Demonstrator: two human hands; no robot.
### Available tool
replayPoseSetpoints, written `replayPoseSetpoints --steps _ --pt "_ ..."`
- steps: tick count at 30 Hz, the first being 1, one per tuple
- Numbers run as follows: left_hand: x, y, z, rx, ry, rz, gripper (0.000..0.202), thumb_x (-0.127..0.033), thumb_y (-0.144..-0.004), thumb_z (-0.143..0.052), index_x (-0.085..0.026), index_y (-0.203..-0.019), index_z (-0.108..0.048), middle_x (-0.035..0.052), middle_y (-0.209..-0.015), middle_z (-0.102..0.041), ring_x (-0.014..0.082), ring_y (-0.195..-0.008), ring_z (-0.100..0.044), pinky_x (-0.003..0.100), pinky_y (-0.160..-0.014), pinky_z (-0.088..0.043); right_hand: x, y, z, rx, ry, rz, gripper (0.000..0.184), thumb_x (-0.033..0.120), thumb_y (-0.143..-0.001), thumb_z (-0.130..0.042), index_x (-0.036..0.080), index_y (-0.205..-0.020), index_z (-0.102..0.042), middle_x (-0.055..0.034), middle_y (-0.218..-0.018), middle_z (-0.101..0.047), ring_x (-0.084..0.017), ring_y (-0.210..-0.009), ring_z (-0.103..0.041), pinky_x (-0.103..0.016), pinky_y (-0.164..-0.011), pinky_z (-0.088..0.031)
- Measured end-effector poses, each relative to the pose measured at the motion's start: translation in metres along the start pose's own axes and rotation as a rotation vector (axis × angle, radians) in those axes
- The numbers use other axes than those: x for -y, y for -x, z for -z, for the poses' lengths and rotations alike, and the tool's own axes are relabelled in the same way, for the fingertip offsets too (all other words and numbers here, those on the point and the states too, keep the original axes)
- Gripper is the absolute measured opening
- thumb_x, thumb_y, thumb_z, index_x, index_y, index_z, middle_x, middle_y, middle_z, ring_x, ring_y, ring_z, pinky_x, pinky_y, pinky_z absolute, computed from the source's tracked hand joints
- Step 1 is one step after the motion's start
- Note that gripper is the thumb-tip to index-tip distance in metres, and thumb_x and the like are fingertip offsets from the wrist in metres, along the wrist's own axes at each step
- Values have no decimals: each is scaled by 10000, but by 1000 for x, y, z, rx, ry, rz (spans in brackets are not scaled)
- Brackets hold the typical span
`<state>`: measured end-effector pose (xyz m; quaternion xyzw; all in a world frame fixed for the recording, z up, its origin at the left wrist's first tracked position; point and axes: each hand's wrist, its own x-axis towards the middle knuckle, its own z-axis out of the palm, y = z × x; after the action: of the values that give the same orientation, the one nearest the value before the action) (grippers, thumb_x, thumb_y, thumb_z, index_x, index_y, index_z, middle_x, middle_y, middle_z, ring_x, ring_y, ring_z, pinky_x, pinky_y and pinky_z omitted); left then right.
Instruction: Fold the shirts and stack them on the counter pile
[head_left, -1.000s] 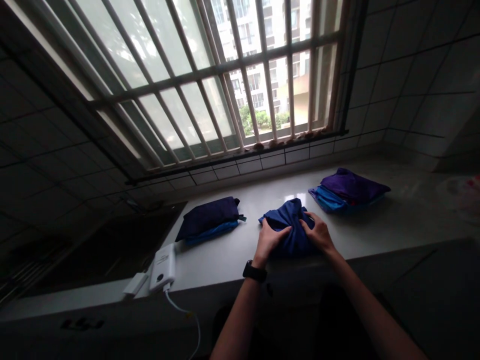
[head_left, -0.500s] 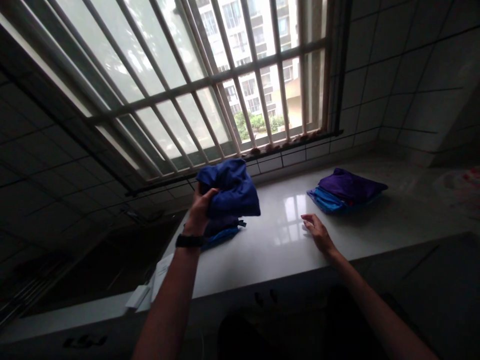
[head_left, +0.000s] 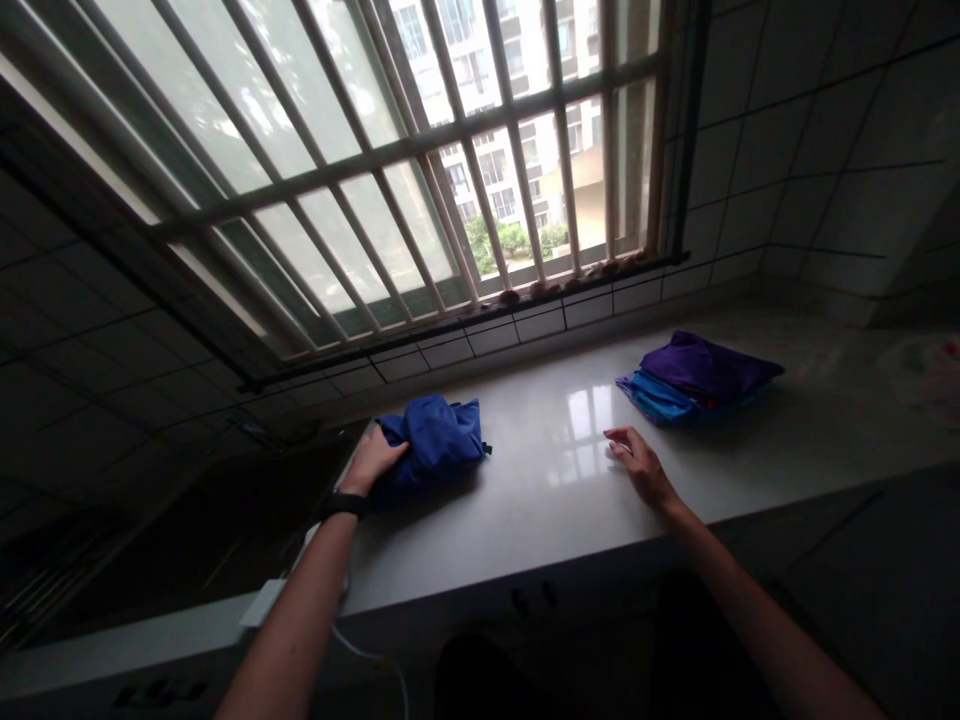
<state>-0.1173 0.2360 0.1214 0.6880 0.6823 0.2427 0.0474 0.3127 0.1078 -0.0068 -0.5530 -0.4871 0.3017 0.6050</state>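
A bundle of folded blue cloth (head_left: 439,438) lies at the left of the pale countertop (head_left: 517,510), on top of the other fabric there, which it mostly hides. My left hand (head_left: 377,459), a dark band at its wrist, grips the bundle's left edge with the thumb on top. Over the counter's middle right, my right hand (head_left: 636,462) holds nothing, its fingers loosely curved and apart from the thumb. Just beyond it sits a second pile, a purple folded cloth (head_left: 705,366) over a bright blue one (head_left: 660,397).
A barred window (head_left: 420,150) rises behind the counter. To the left is a dark recess, perhaps a sink (head_left: 195,520). A white box-like object (head_left: 262,603) and a white cable (head_left: 371,655) are by the front edge, near my left forearm.
My left hand has lowered the blue cloth bundle from above the counter onto the left pile, moving down and slightly left. My right hand has barely moved.
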Motion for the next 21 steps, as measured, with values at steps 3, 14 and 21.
replayPoseSetpoints --steps 3,14,21 --pt "-32 -5 7 -156 -360 66 383 -351 -867 -578 -89 -1136 -650 273 -1204 -667 425 -1201 -611 513 -977 -484 0 0 0 2 5 -1 338 505 -818 -549 221 -984 -627 -114 -1066 -697 -281 -1035 -666 -444 -919 -536" --pt "-56 -5 -56 106 -379 -186 524 -491 -969 -433 -232 -1399 -582 158 -1476 -559 342 -1395 -450 596 -1152 -298 -1 1 0 18 -10 -21 323 478 -819 -567 214 -995 -627 -107 -1099 -683 -285 -1094 -655 -450 -972 -520" --pt "-43 -6 -67 108 -319 -155 561 -521 -973 -401 -227 -1424 -561 136 -1505 -543 315 -1430 -416 554 -1179 -267 -3 1 -1 33 5 4 294 461 -845 -552 226 -1009 -617 -97 -1085 -678 -270 -1075 -651 -446 -989 -513"
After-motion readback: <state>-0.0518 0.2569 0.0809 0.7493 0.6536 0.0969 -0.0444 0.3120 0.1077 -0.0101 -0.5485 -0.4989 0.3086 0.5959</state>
